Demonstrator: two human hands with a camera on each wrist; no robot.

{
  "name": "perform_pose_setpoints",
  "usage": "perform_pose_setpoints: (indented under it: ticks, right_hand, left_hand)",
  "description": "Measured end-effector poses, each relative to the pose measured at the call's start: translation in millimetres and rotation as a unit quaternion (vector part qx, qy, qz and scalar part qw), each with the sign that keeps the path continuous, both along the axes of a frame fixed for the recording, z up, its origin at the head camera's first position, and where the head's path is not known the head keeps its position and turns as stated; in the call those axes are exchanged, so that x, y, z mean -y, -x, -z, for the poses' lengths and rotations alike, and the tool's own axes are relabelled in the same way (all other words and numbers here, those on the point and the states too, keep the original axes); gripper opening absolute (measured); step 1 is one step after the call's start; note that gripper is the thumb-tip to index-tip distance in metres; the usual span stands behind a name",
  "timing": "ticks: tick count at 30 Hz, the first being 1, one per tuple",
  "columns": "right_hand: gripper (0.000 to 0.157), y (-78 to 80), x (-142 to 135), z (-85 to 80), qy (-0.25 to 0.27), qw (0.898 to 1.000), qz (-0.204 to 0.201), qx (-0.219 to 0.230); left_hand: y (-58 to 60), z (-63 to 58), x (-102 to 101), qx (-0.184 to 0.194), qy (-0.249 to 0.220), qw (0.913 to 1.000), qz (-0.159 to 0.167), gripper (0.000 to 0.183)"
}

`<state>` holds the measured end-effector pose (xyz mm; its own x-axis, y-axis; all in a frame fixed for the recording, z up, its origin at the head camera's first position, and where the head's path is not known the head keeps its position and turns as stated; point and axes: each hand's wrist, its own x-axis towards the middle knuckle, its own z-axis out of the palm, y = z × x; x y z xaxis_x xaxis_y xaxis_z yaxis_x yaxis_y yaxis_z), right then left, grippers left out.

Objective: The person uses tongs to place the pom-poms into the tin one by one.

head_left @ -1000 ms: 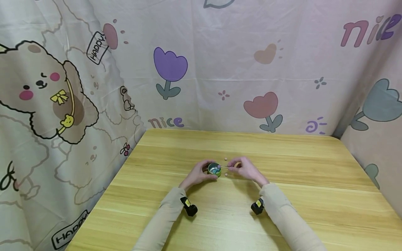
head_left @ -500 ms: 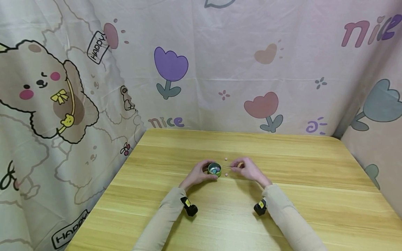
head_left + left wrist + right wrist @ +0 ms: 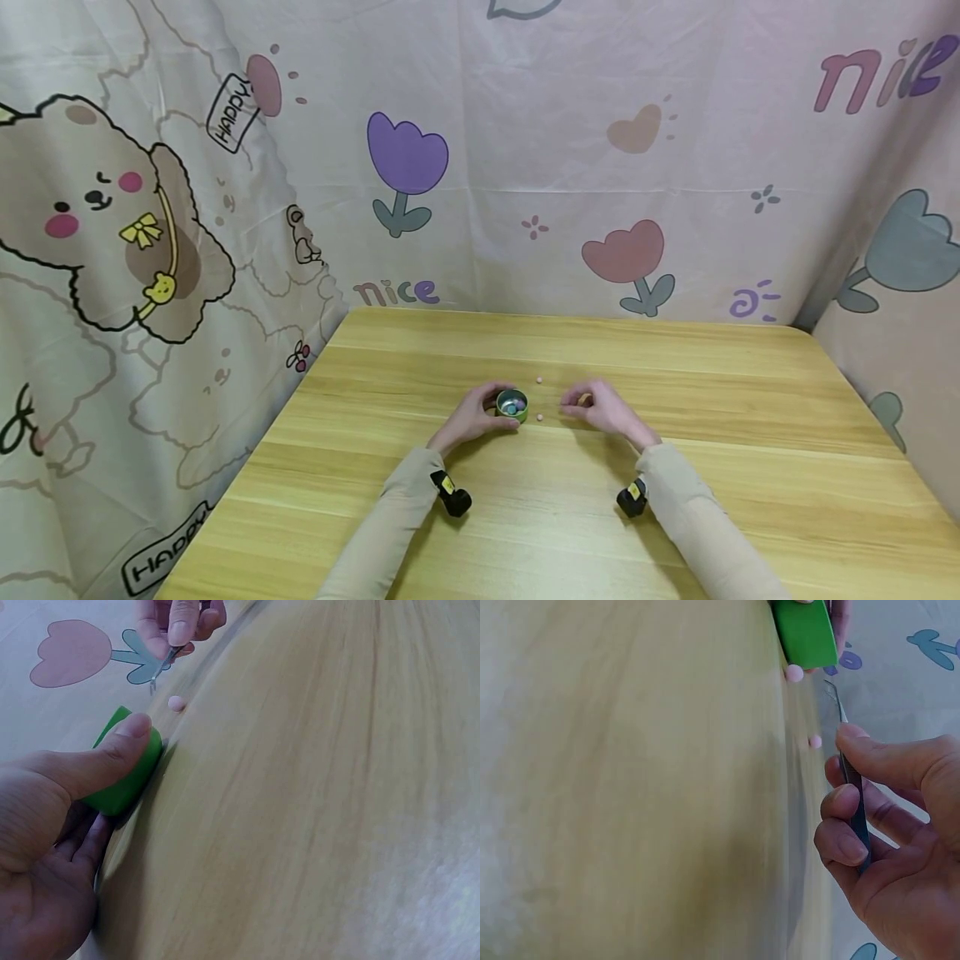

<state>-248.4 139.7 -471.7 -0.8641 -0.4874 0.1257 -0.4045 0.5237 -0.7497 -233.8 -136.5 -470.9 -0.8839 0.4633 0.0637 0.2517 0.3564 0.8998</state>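
My left hand (image 3: pixel 477 413) grips a small green cup (image 3: pixel 139 774), thumb on the near side and fingers behind. In the head view the cup's inside is silvery, with several blue, teal and purple beads (image 3: pixel 513 407) at the bottom. To its right, my right hand (image 3: pixel 602 407) pinches a pair of dark-handled tweezers (image 3: pixel 853 784) between thumb and fingers. Their thin bent tips point toward the cup, slightly apart, with nothing between them. Two pink beads lie on the table between the hands, a nearer bead (image 3: pixel 540 417) and a farther bead (image 3: pixel 539 380).
The wooden table (image 3: pixel 420 350) runs back to a printed fabric curtain (image 3: pixel 510 150) with flowers and lettering, which also hangs along the left and right sides. A small black camera is strapped to each beige sleeve.
A purple bead held by the tweezers at the cup one second ago now lies inside it. My right hand has drawn away to the right with the tweezers; the left stays put.
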Motion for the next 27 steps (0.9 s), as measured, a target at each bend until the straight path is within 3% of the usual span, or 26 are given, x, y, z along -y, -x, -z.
perform_pose_setpoints:
  ticks: [4, 13, 27]
  right_hand:
    - [0.009, 0.1, 0, 1.2, -0.012, 1.0, -0.014, -0.001]
    - [0.01, -2.2, 3, 0.4, -0.019, 1.0, -0.02, 0.012]
    - [0.008, -3.7, 5, -0.2, -0.02, 0.999, -0.021, 0.017]
  left_hand:
    - [-4.5, -8.6, 0, 0.0, -0.003, 1.0, 0.0, 0.063]
    - [9.0, 19.4, -2, -0.013, -0.002, 0.9996, -0.025, 0.063]
    - [10.5, 20.9, 0, -0.012, -0.001, 0.9996, -0.023, 0.063]
